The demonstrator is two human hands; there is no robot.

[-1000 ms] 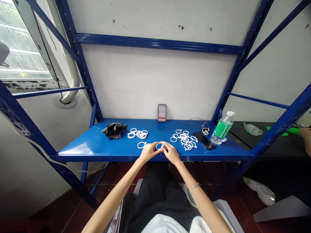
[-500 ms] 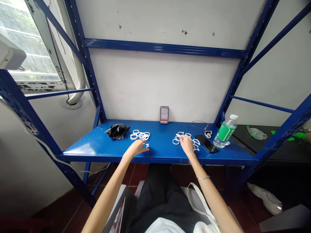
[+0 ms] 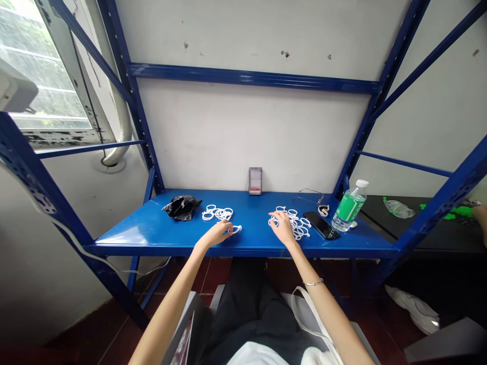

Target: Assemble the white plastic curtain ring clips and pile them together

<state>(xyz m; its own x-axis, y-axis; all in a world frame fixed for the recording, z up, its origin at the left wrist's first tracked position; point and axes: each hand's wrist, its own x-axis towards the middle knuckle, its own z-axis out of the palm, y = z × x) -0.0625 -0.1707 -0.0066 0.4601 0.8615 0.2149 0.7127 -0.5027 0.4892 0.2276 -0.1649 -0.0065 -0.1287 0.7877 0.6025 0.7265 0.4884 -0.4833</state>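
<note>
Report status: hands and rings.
Left hand touching white ring near shelf front. Right hand on right ring pile. Grips unclear. Phone close beside pile.

Two small linked white plastic rings (image 3: 236, 229) lie flat at the left fingertips (image 3: 227, 231); a loose heap of white plastic rings (image 3: 300, 226) spreads beneath and beyond the right fingers (image 3: 279, 218).

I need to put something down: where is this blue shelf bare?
Bare: the shelf left of the black bag, and the middle strip between the left ring pile and the right ring pile, before the small card. Crowded: the right end, with right hand, phone and bottle.
</note>
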